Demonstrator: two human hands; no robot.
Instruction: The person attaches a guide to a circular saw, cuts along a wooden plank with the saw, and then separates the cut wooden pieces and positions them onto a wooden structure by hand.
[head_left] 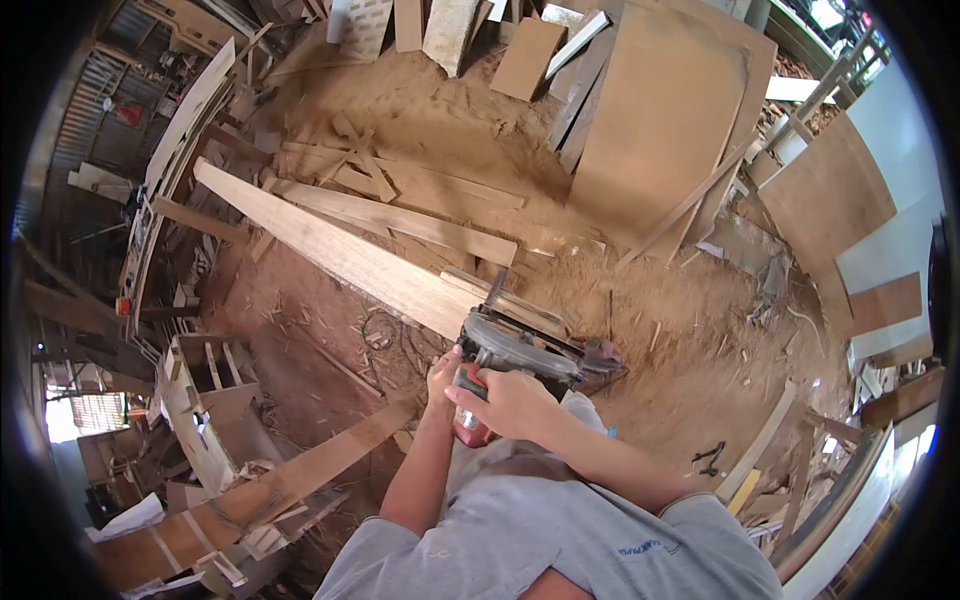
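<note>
- Head view: your right hand (512, 400) is wrapped around the rear of a handheld power saw (520, 345), whose red body (473, 430) shows just below your fingers.
- Your left hand (440, 377) is at the near end of a long pale board (340, 248), right beside the saw. Whether it grips the board's edge, holds the tool or only rests there, I cannot tell.
- The board runs away from you to the upper left, with its near end at the saw and its far end near the workbench side of the shed. What holds it up is hidden.
- Along the bare length of the board I can make out no cut line, so most of that face looks unworked, as I judge it.
- Whether the blade is in the wood or running does not show: the guard and your hands cover that spot. The work seems under way at this near end, but how much of the cut is made I cannot say.
- A narrow strip (525, 312) lies close beside the saw on its far side. It may be a separate piece or a part of the work; the join is hidden.
- Another plank (420, 226) lies just beyond the board. No tool or hand is on it.
- Wood scraps (300, 320) litter the ground to the left of the saw.
</note>
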